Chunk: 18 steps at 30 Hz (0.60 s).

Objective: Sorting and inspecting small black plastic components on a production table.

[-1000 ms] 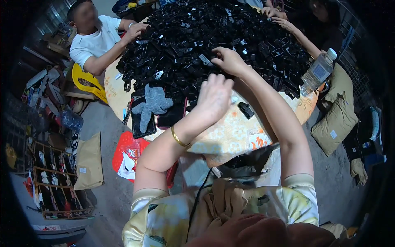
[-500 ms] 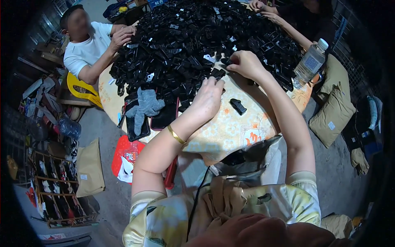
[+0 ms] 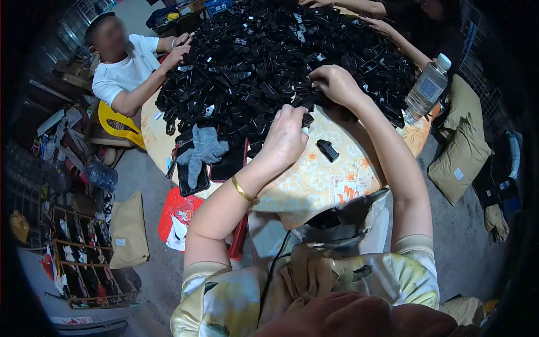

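A large heap of small black plastic pieces (image 3: 252, 62) covers most of a round table with a flowered cloth (image 3: 292, 182). At the heap's near edge is my left hand (image 3: 285, 137), fingers curled, with black pieces at the fingertips and a small white bit beside them. What it grips is partly hidden. My right hand (image 3: 339, 85) reaches into the heap a little farther right, thumb and fingers bent together; anything between them is hidden. One black clip-like piece (image 3: 327, 150) lies alone on the cloth between my forearms.
A clear bottle (image 3: 428, 87) stands at the table's right edge. Left of my hand lie a grey glove (image 3: 202, 151) and phones (image 3: 227, 168). Across the table, a person in white (image 3: 126, 70) and another in dark clothes (image 3: 418, 31) handle pieces. Stuffed sacks (image 3: 457, 160) lie right.
The bare patch of cloth between my hands is now mostly covered by black pieces. My right hand has shifted slightly. The view has moved a little.
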Motion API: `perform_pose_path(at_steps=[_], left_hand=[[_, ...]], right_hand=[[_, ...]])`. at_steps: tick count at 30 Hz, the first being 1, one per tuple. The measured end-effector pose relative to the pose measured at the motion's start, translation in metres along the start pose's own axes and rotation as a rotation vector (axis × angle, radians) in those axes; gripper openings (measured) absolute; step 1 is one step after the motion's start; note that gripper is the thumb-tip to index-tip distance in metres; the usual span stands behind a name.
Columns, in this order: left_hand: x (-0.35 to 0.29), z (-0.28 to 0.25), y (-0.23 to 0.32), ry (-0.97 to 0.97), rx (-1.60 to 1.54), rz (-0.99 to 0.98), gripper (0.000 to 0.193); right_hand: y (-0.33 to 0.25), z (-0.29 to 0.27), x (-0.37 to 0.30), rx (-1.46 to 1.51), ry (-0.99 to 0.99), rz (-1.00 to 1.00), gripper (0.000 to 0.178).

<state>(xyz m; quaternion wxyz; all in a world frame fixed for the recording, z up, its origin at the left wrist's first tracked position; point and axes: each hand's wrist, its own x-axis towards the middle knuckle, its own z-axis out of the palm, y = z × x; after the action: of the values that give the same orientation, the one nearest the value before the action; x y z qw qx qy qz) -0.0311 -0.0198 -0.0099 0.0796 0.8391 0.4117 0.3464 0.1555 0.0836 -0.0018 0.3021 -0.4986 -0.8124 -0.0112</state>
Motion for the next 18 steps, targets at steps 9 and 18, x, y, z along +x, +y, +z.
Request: perform_pose_path(at_steps=[9,18], left_hand=[[0.014,-0.002,-0.006,-0.011,-1.042,-0.491,0.031],[0.021,-0.01,-0.015,0.051,-1.715,-0.556,0.027]], right_hand=[[-0.033,0.007,0.031,-0.331,-0.425,0.18,0.02],[-0.014,-0.016,-0.003,0.43,0.06,0.142,0.022]])
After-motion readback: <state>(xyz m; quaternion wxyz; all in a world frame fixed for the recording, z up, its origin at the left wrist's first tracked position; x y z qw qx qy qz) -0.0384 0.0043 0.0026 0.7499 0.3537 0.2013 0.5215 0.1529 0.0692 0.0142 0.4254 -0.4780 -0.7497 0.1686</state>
